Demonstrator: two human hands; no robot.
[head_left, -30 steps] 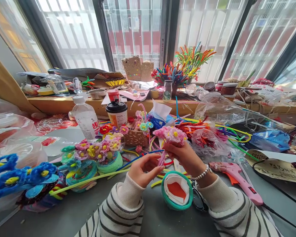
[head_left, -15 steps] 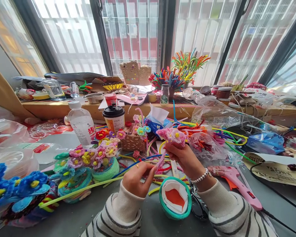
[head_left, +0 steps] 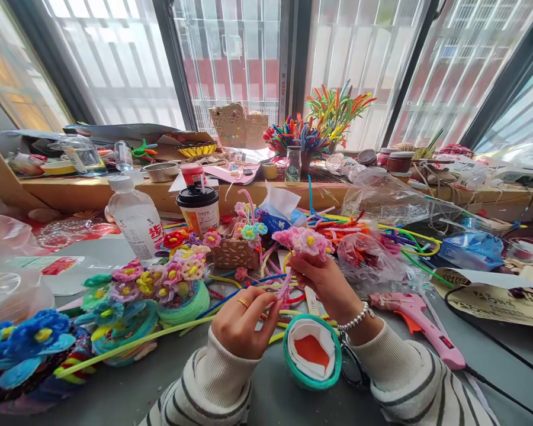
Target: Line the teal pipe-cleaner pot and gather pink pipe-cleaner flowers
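Observation:
A bunch of pink pipe-cleaner flowers (head_left: 305, 241) with yellow centres is held up over the table. My right hand (head_left: 322, 284) is closed around its stems just under the blooms. Lower down, my left hand (head_left: 245, 322) pinches the twisted pink stem ends (head_left: 282, 293) between thumb and fingers. Just below my hands stands a small green-wrapped pot (head_left: 312, 383), lined with white paper and orange-red at the bottom. Dark-handled scissors (head_left: 354, 367) lie beside the pot, partly under my right wrist.
A pink glue gun (head_left: 426, 331) with a cord lies to the right. On the left are flower pots (head_left: 184, 305), a blue flower piece (head_left: 35, 343), a water bottle (head_left: 135, 222) and a lidded cup (head_left: 199, 210). Pipe cleaners (head_left: 337, 228) and a tissue pack (head_left: 275, 222) lie behind my hands.
The view has shifted slightly, so most things sit a little further left. Both hands keep their hold on the flower bunch; my left fingers have shifted slightly on the stem ends.

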